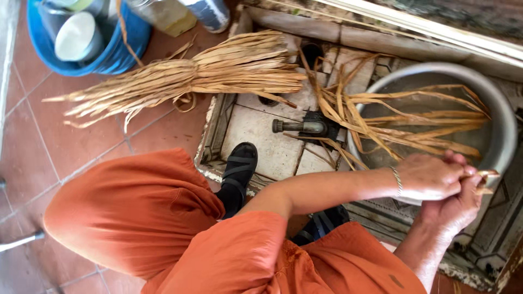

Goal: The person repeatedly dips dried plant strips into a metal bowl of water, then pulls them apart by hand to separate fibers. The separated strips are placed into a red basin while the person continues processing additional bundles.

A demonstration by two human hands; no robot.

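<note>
Both hands are closing together over the near rim of the basin: the left hand [430, 175], a thin bracelet at its wrist, is lying clenched on top, and the right hand [455, 209] is wrapping up from beneath, so that the pair are gripping the gathered ends of the wet straw strips [381, 117]. A few stub ends are poking out past the fingers on the right side.

Going from the left, red floor tiles [38, 136] are running under a blue bucket [117, 51] that is holding a pale round lid and some bottles. Beside it a tied bundle of dry straw [190, 76] is lying across the floor, its far end reaching over a raised, tiled washing bay [256, 128] with a short metal tap [297, 126] in its middle. A foot in a black sandal [239, 166] is resting on the edge of that bay, and orange cloth is covering the knees below.

Further right, the grey metal basin [498, 117] is sitting in the bay. The strips are fanning out from the clasped hands, most lying inside the basin, some trailing left over its rim toward the tap.
</note>
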